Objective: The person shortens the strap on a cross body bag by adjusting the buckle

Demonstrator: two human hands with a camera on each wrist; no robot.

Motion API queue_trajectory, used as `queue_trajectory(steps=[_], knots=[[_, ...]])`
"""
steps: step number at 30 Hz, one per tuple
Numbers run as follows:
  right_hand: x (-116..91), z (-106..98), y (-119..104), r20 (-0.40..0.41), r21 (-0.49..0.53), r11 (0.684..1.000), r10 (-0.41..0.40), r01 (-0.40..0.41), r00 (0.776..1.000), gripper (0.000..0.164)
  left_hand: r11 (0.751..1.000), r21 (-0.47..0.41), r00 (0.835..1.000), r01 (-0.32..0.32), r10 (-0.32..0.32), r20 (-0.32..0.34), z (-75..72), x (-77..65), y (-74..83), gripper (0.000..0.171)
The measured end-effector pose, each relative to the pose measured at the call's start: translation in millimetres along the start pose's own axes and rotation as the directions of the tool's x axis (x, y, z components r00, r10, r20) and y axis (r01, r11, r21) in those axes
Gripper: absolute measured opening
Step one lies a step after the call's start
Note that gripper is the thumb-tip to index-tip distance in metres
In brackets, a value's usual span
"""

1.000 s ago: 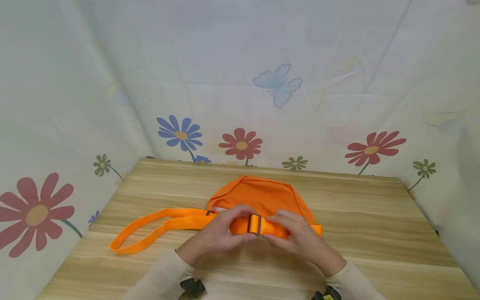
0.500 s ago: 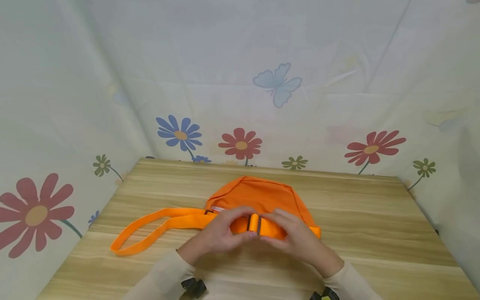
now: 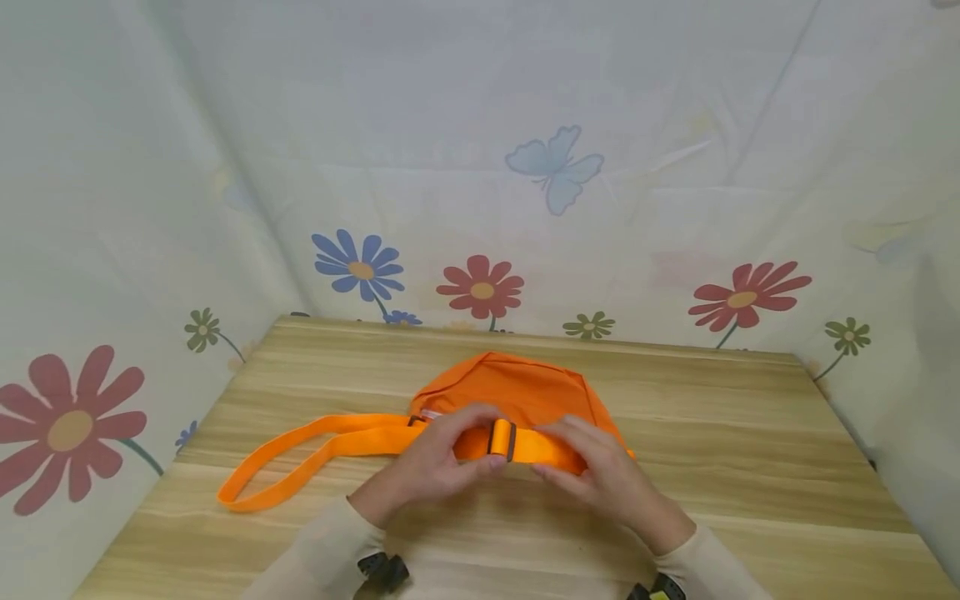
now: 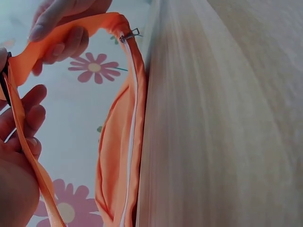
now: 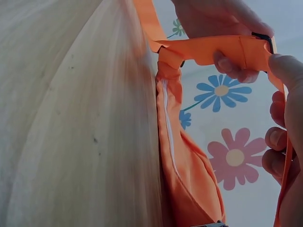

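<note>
A pale cloth printed with flowers (image 3: 420, 108) hangs behind a wood-grained surface (image 3: 750, 467), where a soft orange bag (image 3: 517, 387) lies near the middle, its rounded side toward the far edge. It looks thin, light and limp, so it would probably fold or shift rather than resist a pull. Its orange strap (image 3: 538, 447) arches over the bag's near side, while a long loop (image 3: 300, 475) rests on the surface to the left. The left hand (image 3: 438, 467) pinches the strap just beside the buckle, thumb at its near edge; the right hand (image 3: 611, 471) holds it between thumb and fingers farther right. The webbing seems flat, bendy and not fragile, best held across its full width. Between the hands sits the dark buckle (image 3: 512, 442), apparently stiff, best gripped by its side bars. Smallest is the zip pull (image 4: 136, 32), at the bag's right end.
</note>
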State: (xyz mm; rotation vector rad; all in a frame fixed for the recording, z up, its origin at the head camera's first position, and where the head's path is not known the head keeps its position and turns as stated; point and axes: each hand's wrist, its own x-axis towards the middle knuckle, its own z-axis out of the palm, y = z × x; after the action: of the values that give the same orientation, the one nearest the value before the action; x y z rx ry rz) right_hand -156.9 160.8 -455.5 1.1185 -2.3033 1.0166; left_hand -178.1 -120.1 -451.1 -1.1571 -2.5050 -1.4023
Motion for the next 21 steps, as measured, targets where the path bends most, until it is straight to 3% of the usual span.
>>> queue_trajectory(steps=[5, 11, 21], knots=[[2, 4, -1, -0.035, 0.057, 0.998, -0.022, 0.024, 0.999, 0.038, 1.0, 0.003, 1.0, -0.011, 0.011, 0.004, 1.4, 0.8, 1.1, 0.043], [5, 8, -3, -0.067, 0.094, 0.994, -0.048, 0.054, 0.997, 0.039, 0.999, -0.023, 0.999, 0.026, -0.025, 0.036, 3.5, 1.6, 3.6, 0.048], [9, 5, -12, 0.041, 0.006, 0.997, 0.073, -0.074, 0.996, 0.054, 0.999, -0.031, 0.998, -0.043, 0.044, 0.045, 4.0, 4.4, 3.5, 0.049]])
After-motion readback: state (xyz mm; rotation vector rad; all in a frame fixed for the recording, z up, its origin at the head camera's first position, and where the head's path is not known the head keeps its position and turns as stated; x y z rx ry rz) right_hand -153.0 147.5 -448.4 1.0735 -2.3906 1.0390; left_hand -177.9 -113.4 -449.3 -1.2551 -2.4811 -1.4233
